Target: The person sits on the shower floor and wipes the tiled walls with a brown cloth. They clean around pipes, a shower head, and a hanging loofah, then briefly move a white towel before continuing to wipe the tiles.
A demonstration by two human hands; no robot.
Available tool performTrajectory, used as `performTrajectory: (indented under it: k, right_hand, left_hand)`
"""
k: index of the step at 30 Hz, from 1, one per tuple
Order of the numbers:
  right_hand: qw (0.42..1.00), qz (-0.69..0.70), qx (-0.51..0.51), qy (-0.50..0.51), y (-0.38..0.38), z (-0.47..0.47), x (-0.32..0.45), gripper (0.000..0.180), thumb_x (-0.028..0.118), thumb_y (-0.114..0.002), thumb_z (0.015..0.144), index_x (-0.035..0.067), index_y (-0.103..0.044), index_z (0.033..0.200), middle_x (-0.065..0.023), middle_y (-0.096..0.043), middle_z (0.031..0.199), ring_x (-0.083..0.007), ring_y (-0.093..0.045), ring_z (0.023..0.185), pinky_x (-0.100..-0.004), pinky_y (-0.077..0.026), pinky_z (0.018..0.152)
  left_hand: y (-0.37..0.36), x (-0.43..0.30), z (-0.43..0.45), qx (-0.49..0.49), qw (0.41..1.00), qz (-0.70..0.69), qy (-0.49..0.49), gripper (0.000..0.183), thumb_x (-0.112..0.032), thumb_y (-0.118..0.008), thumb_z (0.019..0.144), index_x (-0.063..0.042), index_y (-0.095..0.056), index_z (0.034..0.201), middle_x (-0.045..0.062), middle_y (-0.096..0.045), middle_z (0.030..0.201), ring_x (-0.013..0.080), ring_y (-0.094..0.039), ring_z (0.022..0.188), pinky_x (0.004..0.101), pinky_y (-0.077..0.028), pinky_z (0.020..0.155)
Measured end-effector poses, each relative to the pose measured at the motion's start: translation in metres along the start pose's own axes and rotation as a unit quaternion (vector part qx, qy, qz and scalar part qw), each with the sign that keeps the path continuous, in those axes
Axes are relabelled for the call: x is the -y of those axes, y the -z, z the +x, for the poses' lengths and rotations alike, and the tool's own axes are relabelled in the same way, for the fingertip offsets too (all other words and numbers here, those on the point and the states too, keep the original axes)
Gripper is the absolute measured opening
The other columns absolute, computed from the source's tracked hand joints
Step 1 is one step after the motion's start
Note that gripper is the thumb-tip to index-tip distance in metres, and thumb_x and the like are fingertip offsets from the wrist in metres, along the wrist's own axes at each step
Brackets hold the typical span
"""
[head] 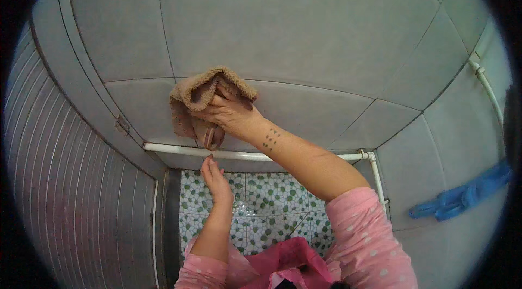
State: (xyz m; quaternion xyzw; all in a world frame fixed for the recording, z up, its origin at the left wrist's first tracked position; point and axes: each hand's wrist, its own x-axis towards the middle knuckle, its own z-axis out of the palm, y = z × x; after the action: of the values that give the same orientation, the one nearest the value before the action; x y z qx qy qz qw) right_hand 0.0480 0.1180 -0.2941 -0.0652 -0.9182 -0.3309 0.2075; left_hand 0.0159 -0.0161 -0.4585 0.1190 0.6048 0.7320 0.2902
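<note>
My right hand [234, 114] presses a bunched brown terry cloth [182, 95] against the grey tiled wall [269, 23]. Folds of the cloth curl up around the fingers, and its lower end hangs just above a white pipe [244, 155]. Below that end is my left hand [216, 183], with nothing in it and its fingers loosely extended. Its fingertips are at the pipe; whether they touch it I cannot tell.
A ribbed panel [73, 174] stands on the left, beside a frame with a small metal hinge [121, 125]. On the right hangs a blue glove [461, 197]. Another white pipe [487, 85] runs along the right wall. The floor [273, 195] bears a green pebble pattern.
</note>
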Motion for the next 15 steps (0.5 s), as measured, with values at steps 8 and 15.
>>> performTrajectory:
  k: [8, 15]
  right_hand:
    - [0.966, 0.113, 0.176, -0.153, 0.063, -0.146, -0.082, 0.061, 0.021, -0.055, 0.082, 0.039, -0.041, 0.138, 0.0037, -0.034, 0.148, -0.0277, -0.032, 0.135, -0.0516, -0.027, 0.105]
    - [0.953, -0.104, 0.143, -0.247, 0.101, -0.345, -0.172, 0.055, 0.028, -0.069, 0.067, 0.036, -0.058, 0.121, 0.0071, -0.046, 0.137, -0.0268, -0.031, 0.134, -0.0574, -0.023, 0.108]
  left_hand:
    - [0.013, 0.003, 0.003, 0.018, 1.000, 0.013, -0.014, 0.036, -0.031, -0.038, 0.101, -0.009, -0.049, 0.127, 0.006, -0.039, 0.126, 0.0197, -0.047, 0.113, 0.0329, -0.040, 0.089]
    - [0.011, 0.003, -0.001, 0.033, 0.999, 0.036, -0.004, 0.036, -0.032, -0.038, 0.101, -0.008, -0.048, 0.126, 0.006, -0.039, 0.126, 0.0213, -0.048, 0.113, 0.0341, -0.041, 0.088]
